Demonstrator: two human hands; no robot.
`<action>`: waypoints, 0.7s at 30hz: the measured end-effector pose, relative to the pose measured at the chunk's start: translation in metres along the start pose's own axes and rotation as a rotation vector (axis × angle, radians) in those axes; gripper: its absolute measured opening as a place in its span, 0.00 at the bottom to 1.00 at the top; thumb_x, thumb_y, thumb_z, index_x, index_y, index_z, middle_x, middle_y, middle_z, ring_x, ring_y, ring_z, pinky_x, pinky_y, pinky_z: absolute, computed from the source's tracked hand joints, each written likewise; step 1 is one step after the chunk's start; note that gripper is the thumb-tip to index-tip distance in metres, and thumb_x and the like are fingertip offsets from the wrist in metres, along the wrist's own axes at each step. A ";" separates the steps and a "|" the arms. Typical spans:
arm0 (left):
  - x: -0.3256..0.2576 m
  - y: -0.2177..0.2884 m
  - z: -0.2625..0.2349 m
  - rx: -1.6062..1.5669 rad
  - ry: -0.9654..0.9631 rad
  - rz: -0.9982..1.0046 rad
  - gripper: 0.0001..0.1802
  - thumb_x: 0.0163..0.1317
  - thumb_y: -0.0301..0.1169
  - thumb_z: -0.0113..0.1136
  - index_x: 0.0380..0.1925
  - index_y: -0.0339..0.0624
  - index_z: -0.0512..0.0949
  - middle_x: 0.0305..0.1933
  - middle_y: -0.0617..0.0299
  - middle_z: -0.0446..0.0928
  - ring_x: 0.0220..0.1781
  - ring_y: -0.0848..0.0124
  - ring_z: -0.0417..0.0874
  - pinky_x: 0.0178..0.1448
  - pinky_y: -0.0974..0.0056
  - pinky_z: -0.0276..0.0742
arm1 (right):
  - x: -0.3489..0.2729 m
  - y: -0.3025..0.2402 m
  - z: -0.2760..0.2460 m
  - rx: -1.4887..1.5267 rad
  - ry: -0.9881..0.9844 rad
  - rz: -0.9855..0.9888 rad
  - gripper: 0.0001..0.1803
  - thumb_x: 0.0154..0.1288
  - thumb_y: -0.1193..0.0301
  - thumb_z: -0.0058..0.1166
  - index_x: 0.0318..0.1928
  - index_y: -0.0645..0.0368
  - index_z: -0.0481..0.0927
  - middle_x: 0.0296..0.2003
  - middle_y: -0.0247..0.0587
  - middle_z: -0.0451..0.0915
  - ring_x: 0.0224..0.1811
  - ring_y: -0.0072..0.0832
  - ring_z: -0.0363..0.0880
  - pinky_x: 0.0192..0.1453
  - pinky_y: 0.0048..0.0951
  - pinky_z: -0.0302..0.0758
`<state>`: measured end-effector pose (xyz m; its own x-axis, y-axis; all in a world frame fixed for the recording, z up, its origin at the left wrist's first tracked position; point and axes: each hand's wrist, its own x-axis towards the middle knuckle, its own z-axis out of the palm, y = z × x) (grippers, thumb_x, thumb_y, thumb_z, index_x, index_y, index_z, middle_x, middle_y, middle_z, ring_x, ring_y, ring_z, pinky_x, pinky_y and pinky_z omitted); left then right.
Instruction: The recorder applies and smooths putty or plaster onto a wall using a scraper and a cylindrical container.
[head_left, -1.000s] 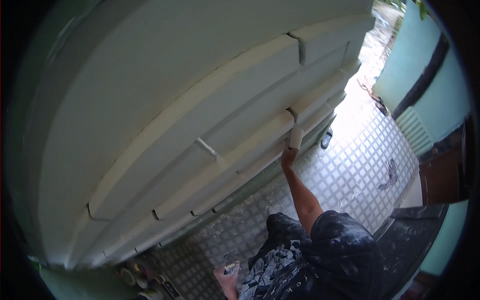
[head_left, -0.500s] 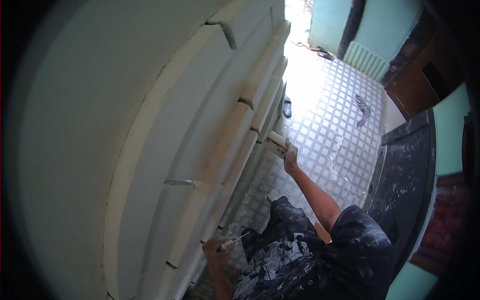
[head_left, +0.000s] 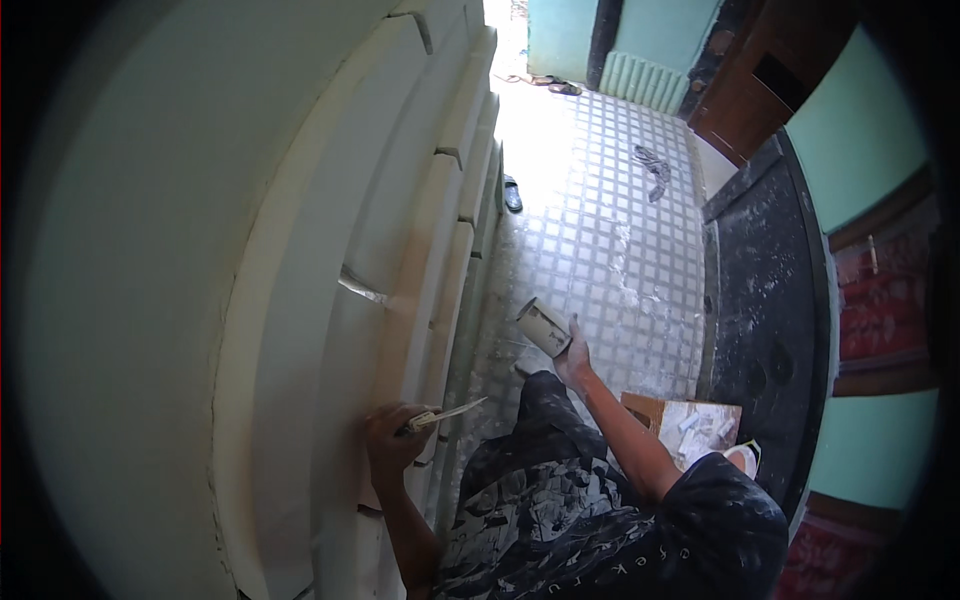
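My left hand is closed round the handle of a narrow putty knife and sits beside the pale stepped moulding. The knife's thin whitish blade points right, clear of the wall. Farther out, over the tiled floor, my right hand grips a pale, dark-stained squarish object. Its far edge is dark; whether it is a can or a wide blade I cannot tell. The thumb stands up along its right side. Both hands are apart from each other.
On the right, a cardboard box with whitish items on top stands near a dark, white-spattered panel. A dark slipper and a crumpled cloth lie on the tiled floor. A radiator is at the far wall.
My view has swung right, bringing the cardboard box into sight. My right hand has drawn the pale object back from the moulding and nearer me. My left hand has risen with the putty knife.
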<state>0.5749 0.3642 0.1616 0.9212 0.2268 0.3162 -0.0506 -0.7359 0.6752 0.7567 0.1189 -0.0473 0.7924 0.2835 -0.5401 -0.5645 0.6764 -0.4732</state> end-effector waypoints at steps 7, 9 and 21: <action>-0.003 -0.003 0.003 -0.042 -0.045 0.076 0.10 0.38 0.25 0.70 0.25 0.42 0.82 0.23 0.59 0.77 0.24 0.66 0.79 0.29 0.65 0.72 | -0.051 0.016 0.000 -0.160 -0.157 -0.182 0.21 0.66 0.62 0.50 0.51 0.65 0.71 0.44 0.44 0.78 0.43 0.36 0.79 0.43 0.39 0.77; -0.004 -0.005 0.003 -0.037 -0.047 0.079 0.10 0.38 0.26 0.70 0.25 0.42 0.82 0.23 0.60 0.77 0.23 0.66 0.79 0.28 0.65 0.72 | -0.062 0.015 0.007 -0.207 -0.111 -0.140 0.19 0.66 0.60 0.51 0.48 0.63 0.72 0.40 0.43 0.79 0.41 0.33 0.80 0.42 0.35 0.77; -0.003 -0.006 0.015 0.334 -0.086 0.161 0.09 0.42 0.34 0.68 0.24 0.46 0.79 0.22 0.62 0.77 0.23 0.66 0.79 0.26 0.63 0.74 | 0.093 0.094 0.017 -1.095 0.037 -0.344 0.23 0.70 0.54 0.39 0.46 0.64 0.73 0.36 0.44 0.76 0.39 0.33 0.75 0.45 0.34 0.72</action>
<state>0.5784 0.3586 0.1467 0.9413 0.0477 0.3341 -0.0818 -0.9282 0.3629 0.7812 0.2204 -0.1306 0.9466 0.1658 -0.2766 -0.2321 -0.2453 -0.9413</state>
